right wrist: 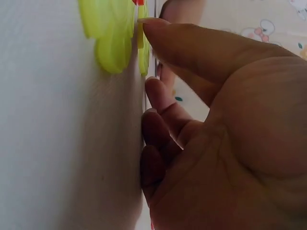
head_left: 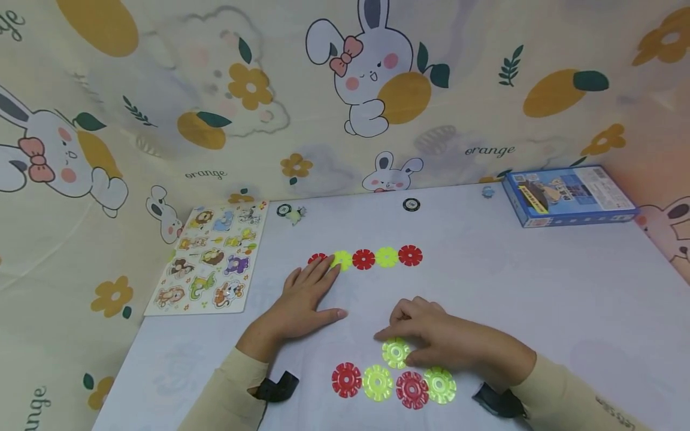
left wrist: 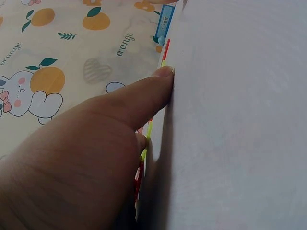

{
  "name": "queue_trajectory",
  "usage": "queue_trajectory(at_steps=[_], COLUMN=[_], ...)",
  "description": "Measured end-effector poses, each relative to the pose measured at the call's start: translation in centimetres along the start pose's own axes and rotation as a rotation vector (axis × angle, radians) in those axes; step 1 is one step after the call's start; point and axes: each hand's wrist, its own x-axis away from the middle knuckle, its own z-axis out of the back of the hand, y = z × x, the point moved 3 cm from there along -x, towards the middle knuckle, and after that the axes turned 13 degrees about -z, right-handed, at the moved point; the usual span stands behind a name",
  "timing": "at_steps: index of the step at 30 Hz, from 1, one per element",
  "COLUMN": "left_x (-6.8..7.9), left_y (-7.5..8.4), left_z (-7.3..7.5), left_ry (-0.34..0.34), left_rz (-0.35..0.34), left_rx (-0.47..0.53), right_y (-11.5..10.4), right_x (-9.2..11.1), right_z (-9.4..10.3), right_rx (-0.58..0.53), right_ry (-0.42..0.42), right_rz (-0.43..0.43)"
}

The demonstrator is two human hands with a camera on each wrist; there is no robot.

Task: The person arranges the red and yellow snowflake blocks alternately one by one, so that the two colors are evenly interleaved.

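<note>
Yellow disc [head_left: 396, 352] inside right hand's [head_left: 442, 334] curl, just beyond the near row [head_left: 378, 383].
Thumb and forefinger bracket its edges, forefinger far-left, thumb right; how firm the pinch, cannot tell. Disc round, no long axis; sits behind the gap between the row's second and third discs, contact unclear. Row runs left to right. Left hand [head_left: 304, 304] farther off, palm down, fingers extended at the far row's [head_left: 363, 259] left end.

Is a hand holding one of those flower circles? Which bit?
The right hand seems to hold the yellow-green disc just beyond the near row by its rim, between thumb and index finger. The left hand holds nothing.
</note>
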Motion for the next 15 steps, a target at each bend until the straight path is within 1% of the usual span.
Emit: queue_trajectory(at_steps=[2,5,7,10,12,15], left_x=[0.0,0.0,-0.1,-0.1,0.0,0.0], left_y=[-0.1,-0.1,-0.1,-0.1,-0.1,-0.1], left_z=[-0.1,-0.2,-0.3,-0.3,-0.3,-0.3], left_ry=[0.001,0.003,0.003,0.004,0.005,0.005], left_rz=[0.001,0.001,0.001,-0.001,-0.001,-0.001], left_rx=[-0.005,-0.007,-0.008,-0.003,0.001,0.007], right_y=[0.0,0.0,0.1,0.5,1.0,2.3], right_x=[0.1,0.1,0.1,0.0,-0.1,-0.2], right_z=[0.0,0.1,0.1,0.5,1.1,2.5], right_rx=[0.003,-0.024,-0.07,-0.204,-0.297,-0.399], right_ry=[-0.004,0.003,-0.002,0.003,0.042,0.161], right_rz=[0.001,-0.018,-0.045,-0.082,-0.102,-0.133])
